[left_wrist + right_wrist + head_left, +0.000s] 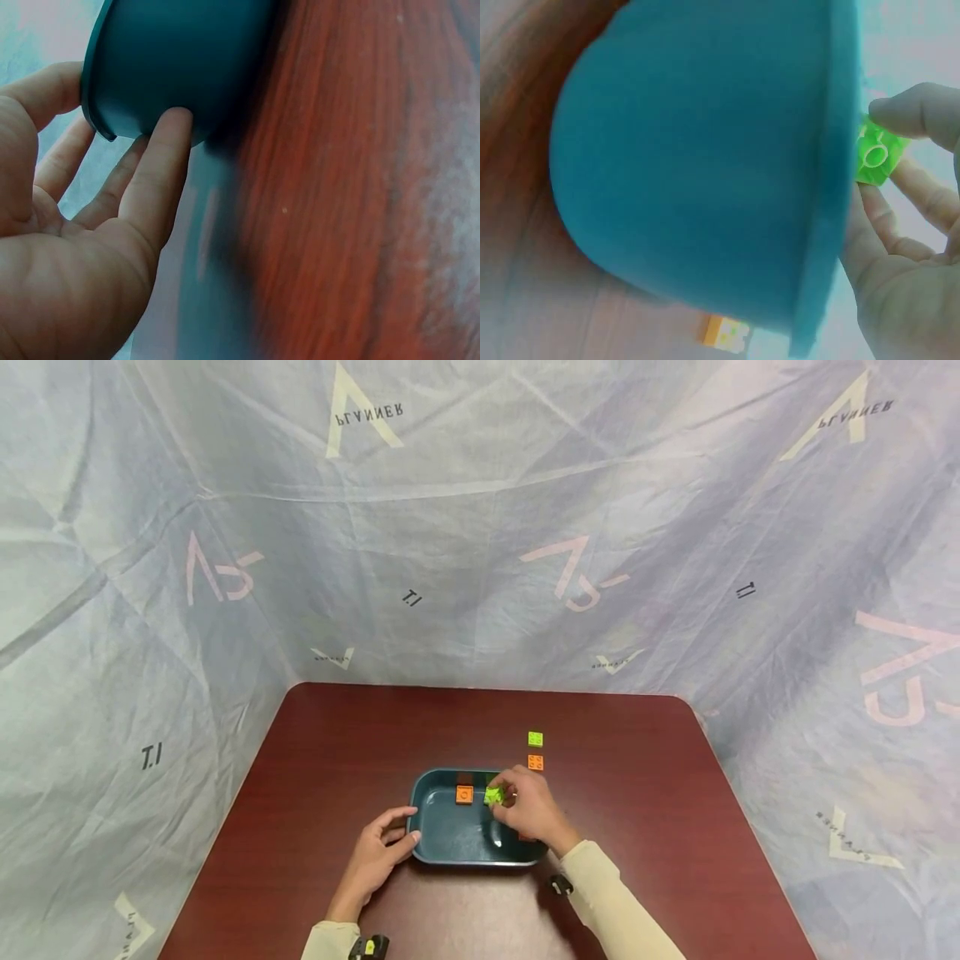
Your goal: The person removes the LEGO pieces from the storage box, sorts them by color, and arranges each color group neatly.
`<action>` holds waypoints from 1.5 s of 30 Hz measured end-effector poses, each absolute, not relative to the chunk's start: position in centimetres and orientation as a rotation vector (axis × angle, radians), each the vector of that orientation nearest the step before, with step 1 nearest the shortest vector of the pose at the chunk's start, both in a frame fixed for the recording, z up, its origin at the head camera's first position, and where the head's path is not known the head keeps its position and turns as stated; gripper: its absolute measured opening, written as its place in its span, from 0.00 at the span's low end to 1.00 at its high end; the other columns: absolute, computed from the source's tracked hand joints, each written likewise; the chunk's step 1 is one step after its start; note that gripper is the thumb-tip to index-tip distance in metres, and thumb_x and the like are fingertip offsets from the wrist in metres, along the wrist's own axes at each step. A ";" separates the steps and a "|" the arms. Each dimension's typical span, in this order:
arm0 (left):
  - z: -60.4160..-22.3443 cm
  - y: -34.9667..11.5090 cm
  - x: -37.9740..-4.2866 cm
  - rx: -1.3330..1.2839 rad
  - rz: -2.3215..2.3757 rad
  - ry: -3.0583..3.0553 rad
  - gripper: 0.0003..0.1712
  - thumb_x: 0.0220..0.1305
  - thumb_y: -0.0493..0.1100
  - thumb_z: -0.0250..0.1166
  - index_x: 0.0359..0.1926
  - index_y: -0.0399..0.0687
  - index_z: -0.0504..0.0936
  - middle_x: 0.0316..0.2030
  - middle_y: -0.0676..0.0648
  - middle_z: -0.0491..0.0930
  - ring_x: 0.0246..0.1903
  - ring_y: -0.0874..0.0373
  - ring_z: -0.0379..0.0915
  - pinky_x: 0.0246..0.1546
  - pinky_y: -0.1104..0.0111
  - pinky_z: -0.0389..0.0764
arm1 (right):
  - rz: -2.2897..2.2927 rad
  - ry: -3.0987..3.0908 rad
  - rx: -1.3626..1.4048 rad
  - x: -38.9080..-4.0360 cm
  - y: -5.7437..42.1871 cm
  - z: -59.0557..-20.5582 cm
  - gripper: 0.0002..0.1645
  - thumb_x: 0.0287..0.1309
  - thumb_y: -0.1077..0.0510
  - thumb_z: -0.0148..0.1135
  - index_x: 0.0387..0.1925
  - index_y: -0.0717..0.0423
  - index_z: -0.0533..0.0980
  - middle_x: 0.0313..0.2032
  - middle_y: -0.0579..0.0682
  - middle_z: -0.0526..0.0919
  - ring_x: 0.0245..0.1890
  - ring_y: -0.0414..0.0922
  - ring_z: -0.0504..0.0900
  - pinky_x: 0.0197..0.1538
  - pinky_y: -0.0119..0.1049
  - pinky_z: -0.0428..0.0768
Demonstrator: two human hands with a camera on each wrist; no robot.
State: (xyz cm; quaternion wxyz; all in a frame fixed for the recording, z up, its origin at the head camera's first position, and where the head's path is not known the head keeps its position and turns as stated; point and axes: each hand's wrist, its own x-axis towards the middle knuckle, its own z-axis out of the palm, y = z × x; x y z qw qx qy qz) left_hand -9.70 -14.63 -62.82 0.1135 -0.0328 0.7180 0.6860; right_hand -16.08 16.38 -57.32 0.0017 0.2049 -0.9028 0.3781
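A dark teal tray (pixel 454 835) with a raised rim sits on the table in the head view. At its left end my left hand (pixel 371 853) touches the outer wall with extended fingers (pixel 154 176). My right hand (pixel 534 803) pinches a bright green toy brick (pixel 492 796) over the tray's far right part. In the right wrist view the hollow underside of this green brick (pixel 875 154) shows beside the rim, between thumb and fingers. An orange toy brick (pixel 464 795) lies inside the tray, its tube side up. Part of another orange piece (pixel 527 837) peeks out below my right hand.
Beyond the tray's far right corner, a second green brick (pixel 535 739) and an orange brick (pixel 536 762) lie studs up on the reddish-brown table (pixel 637 777). Grey printed sheeting (pixel 465 568) hangs behind the table and along both sides.
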 end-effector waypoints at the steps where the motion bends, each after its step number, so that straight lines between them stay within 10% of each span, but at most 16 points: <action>1: -62.8 -14.6 -9.7 -0.098 2.013 2.102 0.30 0.67 0.46 0.76 0.68 0.52 0.80 0.62 0.40 0.80 0.58 0.47 0.82 0.47 0.65 0.89 | 1.199 -2.827 0.634 -16.1 16.5 -57.3 0.16 0.57 0.61 0.80 0.47 0.53 0.86 0.40 0.47 0.82 0.36 0.44 0.84 0.38 0.33 0.83; 45: -62.9 -14.7 -9.8 -0.111 2.022 2.083 0.30 0.66 0.45 0.77 0.68 0.51 0.80 0.61 0.39 0.81 0.57 0.48 0.83 0.46 0.65 0.89 | 1.307 -2.698 0.330 -18.1 19.9 -55.8 0.21 0.54 0.66 0.81 0.51 0.56 0.88 0.49 0.50 0.86 0.43 0.48 0.91 0.45 0.36 0.90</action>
